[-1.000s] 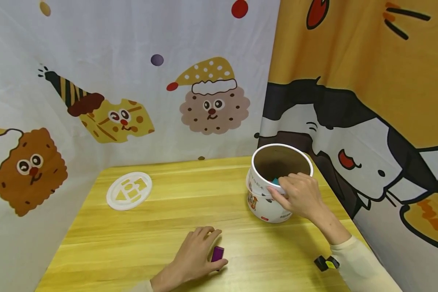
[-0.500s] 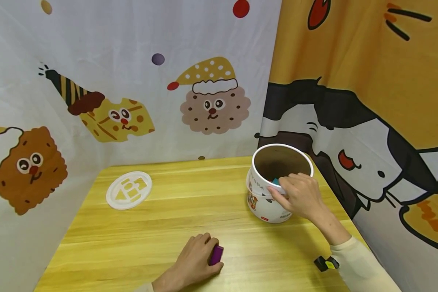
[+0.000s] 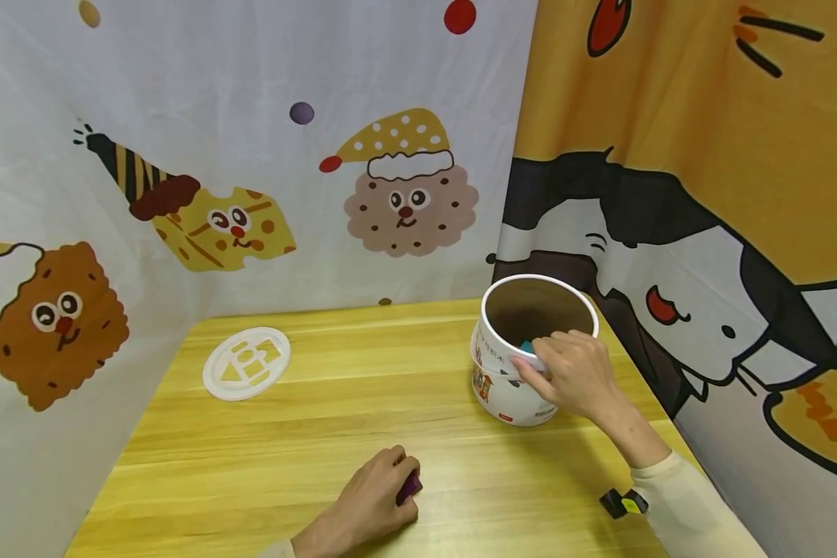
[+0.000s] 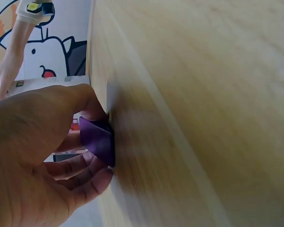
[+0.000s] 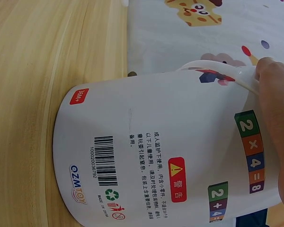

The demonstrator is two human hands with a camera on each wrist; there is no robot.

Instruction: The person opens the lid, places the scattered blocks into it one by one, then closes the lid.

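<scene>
My left hand (image 3: 368,496) is low on the table and pinches a small purple block (image 3: 409,487) between thumb and fingers. The left wrist view shows the block (image 4: 96,139) with an angled face, its lower side against or very near the wood. Farther right stands a white printed bucket (image 3: 508,397) with an open top. My right hand (image 3: 577,373) grips its near rim, thumb outside and the fingertips hidden inside. A bit of a teal piece (image 3: 526,346) shows within the bucket; the rest of the inside is out of sight.
A round white lid (image 3: 247,364) with shaped cut-outs lies at the table's back left. The wooden table (image 3: 307,442) meets a printed white curtain (image 3: 251,139) behind and a yellow one (image 3: 704,116) on the right.
My left hand has closed from a spread pose onto the purple block, and the block has shifted slightly left and turned. The right hand and bucket stay in place.
</scene>
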